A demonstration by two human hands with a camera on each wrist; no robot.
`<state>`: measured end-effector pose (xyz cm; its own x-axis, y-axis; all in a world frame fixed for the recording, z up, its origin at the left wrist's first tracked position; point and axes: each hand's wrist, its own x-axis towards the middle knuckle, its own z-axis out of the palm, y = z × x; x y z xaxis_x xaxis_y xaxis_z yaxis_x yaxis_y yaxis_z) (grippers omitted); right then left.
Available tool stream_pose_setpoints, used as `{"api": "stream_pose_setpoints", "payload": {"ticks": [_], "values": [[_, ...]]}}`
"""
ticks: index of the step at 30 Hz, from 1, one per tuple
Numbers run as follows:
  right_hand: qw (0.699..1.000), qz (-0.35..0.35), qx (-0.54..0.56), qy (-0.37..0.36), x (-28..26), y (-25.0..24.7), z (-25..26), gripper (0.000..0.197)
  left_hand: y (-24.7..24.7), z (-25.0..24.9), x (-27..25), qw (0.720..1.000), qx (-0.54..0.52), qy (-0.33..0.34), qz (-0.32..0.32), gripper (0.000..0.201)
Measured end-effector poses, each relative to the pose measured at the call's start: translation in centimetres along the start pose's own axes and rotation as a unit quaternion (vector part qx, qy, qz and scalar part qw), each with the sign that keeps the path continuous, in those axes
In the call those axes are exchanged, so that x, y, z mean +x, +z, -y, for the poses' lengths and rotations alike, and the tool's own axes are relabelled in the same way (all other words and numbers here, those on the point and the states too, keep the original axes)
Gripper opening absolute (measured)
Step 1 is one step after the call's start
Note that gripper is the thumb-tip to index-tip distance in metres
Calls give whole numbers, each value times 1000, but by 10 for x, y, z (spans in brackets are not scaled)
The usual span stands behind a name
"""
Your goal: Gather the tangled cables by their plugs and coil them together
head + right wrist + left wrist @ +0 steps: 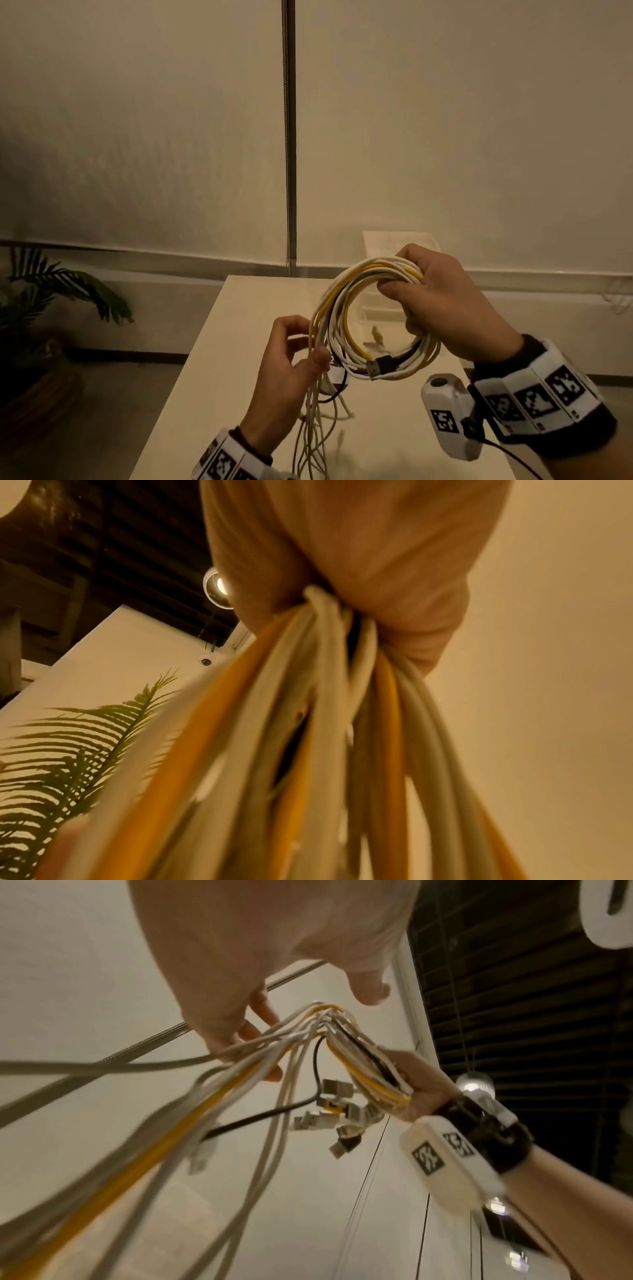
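Observation:
A coil of white, yellow and black cables (346,308) hangs above the white table (219,359). My right hand (400,294) grips the coil's upper right side in a fist; the right wrist view shows the cable bundle (308,723) running out of its closed fingers (394,601). A black USB plug (378,365) juts from the coil's bottom. In the left wrist view several plugs (335,1112) cluster just below the right hand (418,1085). My left hand (308,346) holds the loose strands (315,428) trailing down from the coil's left side, with curled fingers (260,1015) around them.
A clear plastic box (400,246) stands at the table's far end behind the coil. A potted palm (51,301) sits on the floor at the left. Pale blinds cover the wall ahead. A black lead runs from the right wrist camera (448,418).

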<state>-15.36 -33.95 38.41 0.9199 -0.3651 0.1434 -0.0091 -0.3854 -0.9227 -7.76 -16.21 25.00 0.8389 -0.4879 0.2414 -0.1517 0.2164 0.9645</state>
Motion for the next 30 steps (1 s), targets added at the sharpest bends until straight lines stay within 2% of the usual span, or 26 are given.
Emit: {"api": "stream_pose_setpoints", "payload": {"ticks": [2,4,6,9,12,15,18,19,22,27,30], "values": [[1000,1,-7,-2,1,0,2,8,3,5,-5,999,1,-26,25,80],[1000,1,-5,-4,2,2,4,7,5,9,-4,992,-19,-76,97,95],[1000,6,3,-8,1,4,6,7,5,12,-1,978,-37,-120,164,97],[1000,11,12,-12,2,6,8,7,-1,9,3,962,-17,-158,222,72],[1000,6,24,-12,3,3,7,7,-4,1,5,941,42,-166,291,53],[999,1,41,-4,4,0,6,7,-5,-2,3,947,39,-157,276,29],[998,-9,62,-4,5,0,5,8,5,-2,-1,947,-40,-156,278,14],[998,-10,69,-5,5,0,5,8,10,-3,-3,944,-75,-162,279,18],[996,-19,82,-14,4,2,5,6,26,-5,-7,923,-167,-189,289,50],[996,-20,83,-20,3,6,7,6,49,0,-16,886,-282,-238,281,53],[995,-30,90,-28,2,3,9,6,54,-1,-15,883,-270,-281,263,55]]}}
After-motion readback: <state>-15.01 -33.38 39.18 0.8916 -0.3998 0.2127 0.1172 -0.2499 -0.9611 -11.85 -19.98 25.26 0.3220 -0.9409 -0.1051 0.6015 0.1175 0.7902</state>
